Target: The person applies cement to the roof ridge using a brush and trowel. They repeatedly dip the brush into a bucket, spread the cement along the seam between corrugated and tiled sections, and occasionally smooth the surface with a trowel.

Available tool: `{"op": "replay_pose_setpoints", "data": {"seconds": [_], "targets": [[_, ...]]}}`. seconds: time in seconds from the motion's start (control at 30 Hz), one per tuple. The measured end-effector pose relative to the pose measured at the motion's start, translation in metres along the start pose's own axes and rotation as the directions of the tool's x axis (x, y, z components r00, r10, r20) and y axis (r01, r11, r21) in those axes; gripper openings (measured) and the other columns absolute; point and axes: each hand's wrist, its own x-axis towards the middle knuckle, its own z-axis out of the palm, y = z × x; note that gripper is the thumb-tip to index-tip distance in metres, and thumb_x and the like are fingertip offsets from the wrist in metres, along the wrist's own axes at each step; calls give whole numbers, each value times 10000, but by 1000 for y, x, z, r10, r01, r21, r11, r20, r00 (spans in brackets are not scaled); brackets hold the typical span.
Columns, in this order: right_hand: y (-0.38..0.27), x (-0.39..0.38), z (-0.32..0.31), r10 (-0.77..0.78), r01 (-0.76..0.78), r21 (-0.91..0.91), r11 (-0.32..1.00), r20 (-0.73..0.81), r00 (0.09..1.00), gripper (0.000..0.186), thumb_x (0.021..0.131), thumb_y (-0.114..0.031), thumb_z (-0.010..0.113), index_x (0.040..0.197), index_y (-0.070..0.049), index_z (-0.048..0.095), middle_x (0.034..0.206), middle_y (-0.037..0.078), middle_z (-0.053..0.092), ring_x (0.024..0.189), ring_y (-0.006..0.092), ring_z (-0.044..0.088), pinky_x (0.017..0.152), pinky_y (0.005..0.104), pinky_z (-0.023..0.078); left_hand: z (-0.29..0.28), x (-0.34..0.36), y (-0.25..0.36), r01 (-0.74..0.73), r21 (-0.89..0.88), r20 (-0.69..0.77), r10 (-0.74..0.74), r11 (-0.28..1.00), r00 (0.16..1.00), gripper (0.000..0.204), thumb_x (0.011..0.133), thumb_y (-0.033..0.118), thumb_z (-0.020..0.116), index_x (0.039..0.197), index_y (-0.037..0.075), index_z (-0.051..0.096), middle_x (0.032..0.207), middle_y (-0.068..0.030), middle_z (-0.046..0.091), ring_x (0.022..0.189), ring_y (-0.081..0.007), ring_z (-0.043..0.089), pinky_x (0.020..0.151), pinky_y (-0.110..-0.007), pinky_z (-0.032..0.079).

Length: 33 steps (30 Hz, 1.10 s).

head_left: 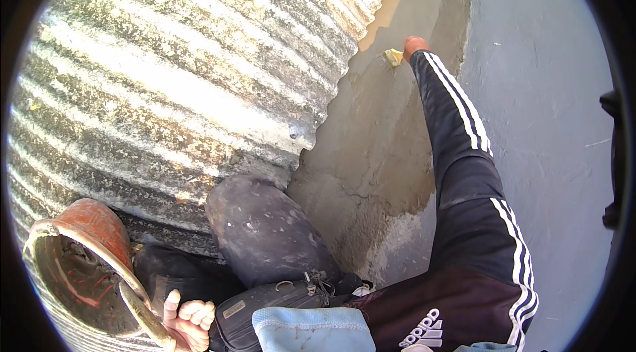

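Note:
My right hand (415,46) reaches far out, its dark sleeve with white stripes stretched over wet grey cement (371,153). It grips a small yellowish brush or tool (393,56) pressed on the cement beside the corrugated metal wall (179,80). My left hand (190,322) is low at the bottom left, fingers closed around the rim of an orange-red bucket (93,226) caked with cement inside. My bent knee in dusty dark trousers (265,233) sits between the two hands.
The corrugated metal wall fills the upper left. A smooth grey floor (543,120) spreads to the right of the wet cement strip. A dark waist bag (278,305) and a light blue cloth (311,329) lie at my lap.

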Motion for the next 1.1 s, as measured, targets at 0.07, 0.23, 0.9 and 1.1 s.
{"op": "replay_pose_setpoints", "data": {"seconds": [0.07, 0.23, 0.9, 1.1], "targets": [[3, -9, -8, 89, -79, 136, 988, -76, 993, 334, 970, -141, 661, 1296, -166, 725, 1314, 119, 722, 1221, 333, 689, 1023, 437, 568, -2, 0, -1, -6, 18, -3, 7, 1000, 1000, 1053, 914, 297, 817, 1690, 87, 138, 1493, -306, 427, 1410, -520, 411, 1255, -641, 267], [-16, -48, -6, 7, 6, 180, 984, -71, 997, 275, 963, -75, 585, 1182, -85, 751, 1212, 200, 736, 1169, 391, 695, 992, 467, 570, -3, 1, -2, -14, -52, 73, 17, 999, 997, 1059, 915, 292, 815, 1692, 85, 127, 1505, -319, 419, 1404, -517, 412, 1257, -638, 258], [-44, -120, 24, -677, 450, 510, 733, 480, 559, 167, 929, -165, 737, 1067, -99, 804, 846, -3, 804, 900, 157, 728, 829, 351, 550, -1, 2, 0, -17, 45, 18, 17, 999, 1000, 1051, 934, 255, 791, 1689, 64, 84, 1570, -392, 360, 1447, -563, 391, 1259, -653, 253], [46, -26, 21, -168, 147, 155, 977, 137, 976, 198, 953, -192, 693, 1085, -79, 790, 968, 109, 793, 993, 301, 747, 907, 422, 578, 1, 5, 2, -8, 3, 42, 8, 1000, 999, 1028, 964, 247, 765, 1686, 58, 58, 1591, -413, 323, 1486, -589, 331, 1259, -673, 240]]}}
